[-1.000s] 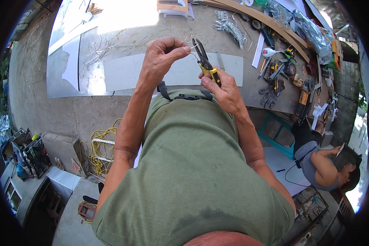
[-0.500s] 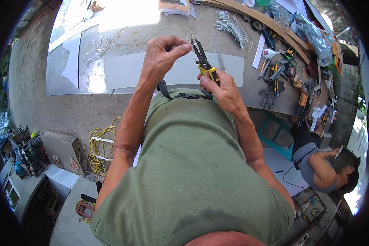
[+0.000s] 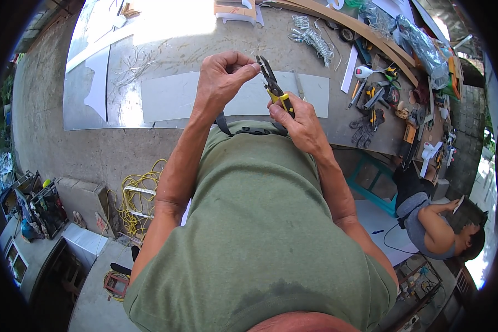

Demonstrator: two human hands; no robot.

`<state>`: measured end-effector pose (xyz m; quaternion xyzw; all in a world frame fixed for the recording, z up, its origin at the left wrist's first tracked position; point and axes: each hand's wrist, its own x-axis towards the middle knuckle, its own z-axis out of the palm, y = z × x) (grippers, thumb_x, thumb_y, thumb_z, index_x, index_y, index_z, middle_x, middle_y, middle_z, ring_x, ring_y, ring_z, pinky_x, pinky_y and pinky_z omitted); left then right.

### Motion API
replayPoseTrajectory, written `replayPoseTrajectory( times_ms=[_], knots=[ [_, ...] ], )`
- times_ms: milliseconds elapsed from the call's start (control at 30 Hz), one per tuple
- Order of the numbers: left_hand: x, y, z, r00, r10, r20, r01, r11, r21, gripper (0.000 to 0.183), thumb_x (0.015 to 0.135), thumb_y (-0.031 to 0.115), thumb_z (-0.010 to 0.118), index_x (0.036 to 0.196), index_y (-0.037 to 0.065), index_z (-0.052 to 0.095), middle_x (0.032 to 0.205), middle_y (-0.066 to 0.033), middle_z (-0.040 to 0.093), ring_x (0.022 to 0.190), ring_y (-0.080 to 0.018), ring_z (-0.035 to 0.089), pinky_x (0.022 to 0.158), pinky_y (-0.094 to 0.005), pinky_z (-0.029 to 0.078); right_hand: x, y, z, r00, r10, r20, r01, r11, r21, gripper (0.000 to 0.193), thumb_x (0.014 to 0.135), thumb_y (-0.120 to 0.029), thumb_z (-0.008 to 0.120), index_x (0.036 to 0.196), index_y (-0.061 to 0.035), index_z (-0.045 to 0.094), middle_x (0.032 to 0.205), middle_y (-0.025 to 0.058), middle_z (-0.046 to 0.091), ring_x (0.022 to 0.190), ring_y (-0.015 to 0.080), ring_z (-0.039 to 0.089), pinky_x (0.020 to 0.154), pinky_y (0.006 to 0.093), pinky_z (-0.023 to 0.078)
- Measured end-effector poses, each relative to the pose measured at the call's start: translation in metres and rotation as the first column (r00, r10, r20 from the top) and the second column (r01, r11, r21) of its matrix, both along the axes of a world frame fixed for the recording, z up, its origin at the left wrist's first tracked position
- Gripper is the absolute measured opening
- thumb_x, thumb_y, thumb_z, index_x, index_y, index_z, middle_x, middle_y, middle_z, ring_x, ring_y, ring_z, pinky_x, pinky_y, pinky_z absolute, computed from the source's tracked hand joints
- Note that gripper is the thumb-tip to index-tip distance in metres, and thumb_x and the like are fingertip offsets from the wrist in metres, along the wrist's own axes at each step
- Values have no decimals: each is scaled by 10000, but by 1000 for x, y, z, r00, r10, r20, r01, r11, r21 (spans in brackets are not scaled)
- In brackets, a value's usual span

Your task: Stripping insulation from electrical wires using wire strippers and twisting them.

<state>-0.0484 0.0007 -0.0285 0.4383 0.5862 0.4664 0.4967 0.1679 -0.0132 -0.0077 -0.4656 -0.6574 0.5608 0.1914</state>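
In my right hand, closed round the yellow-and-black handles, is a pair of wire strippers. Their dark jaws point up and away from me. My left hand is raised beside the jaws, with thumb and forefinger pinched together. A thin pale strand shows between those fingertips and the jaws, too small to see clearly. Both hands are above a long light-grey sheet lying along the near side of the workbench. A slim metal tool lies on the sheet, beyond my right hand.
Loose white wires lie on the bench to the left, a bundled white cord to the right. Hand tools and a glove crowd the right side. A teal stool and a seated person are at right. Yellow cord lies at left.
Both hands have shifted very slightly. The strippers' handles look turned or drawn a little closer together, with the jaws still beside my left fingertips.
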Motion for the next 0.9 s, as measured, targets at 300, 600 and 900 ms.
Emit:
replayPoseTrajectory(
  times_ms=[300,600,900],
  knots=[
    [2,0,0,999,25,48,-25,1000,-5,141,856,143,765,878,6,741,688,16,651,618,-23,513,557,-196,372,-2,0,4,998,15,65,-20,996,82,316,969,-281,610,946,34,603,805,144,593,726,256,559,693,385,445],
    [5,-1,3,997,55,55,-55,998,6,140,851,153,769,858,17,738,636,56,599,545,-1,428,481,-197,290,-5,0,2,987,2,161,-32,982,185,339,983,-292,612,914,39,591,769,177,588,677,304,565,658,414,445],
    [4,-1,2,994,75,73,-76,997,5,130,849,158,765,843,32,738,611,62,583,515,2,410,460,-193,277,-7,-1,-1,974,3,228,-60,967,246,346,991,-306,596,917,32,582,812,189,599,717,350,596,677,439,453]
  ],
)
